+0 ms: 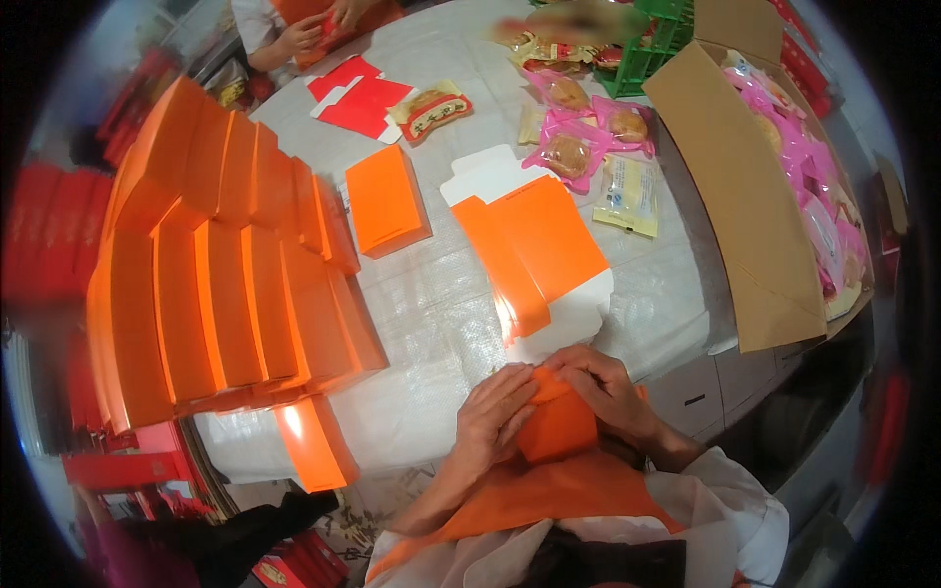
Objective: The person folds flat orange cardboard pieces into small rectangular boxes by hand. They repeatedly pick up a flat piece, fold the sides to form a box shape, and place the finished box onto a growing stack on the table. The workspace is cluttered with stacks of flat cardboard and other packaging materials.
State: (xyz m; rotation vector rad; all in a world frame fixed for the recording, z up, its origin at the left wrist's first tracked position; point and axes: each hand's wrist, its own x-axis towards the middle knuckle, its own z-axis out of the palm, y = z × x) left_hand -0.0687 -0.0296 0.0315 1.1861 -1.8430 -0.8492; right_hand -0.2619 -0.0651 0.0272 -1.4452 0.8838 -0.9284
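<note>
Both of my hands hold a small orange carton (561, 427) close to my body at the table's near edge. My left hand (490, 412) presses on its left side with fingers bent over the top. On the right side, my right hand (610, 384) has its fingertips on the upper fold. Just beyond my hands lies a flat, unfolded orange carton blank (534, 250) with white flaps. A closed orange box (384, 201) stands alone further back on the white table cover (431, 323).
Stacked rows of closed orange boxes (225, 274) fill the left. A large cardboard box (745, 196) with pink packets sits at right. Wrapped pastries (569, 155), a yellow packet (627, 196), red blanks (358, 98) and a green crate (647, 49) lie beyond. Another person's hands (314, 29) work at the far side.
</note>
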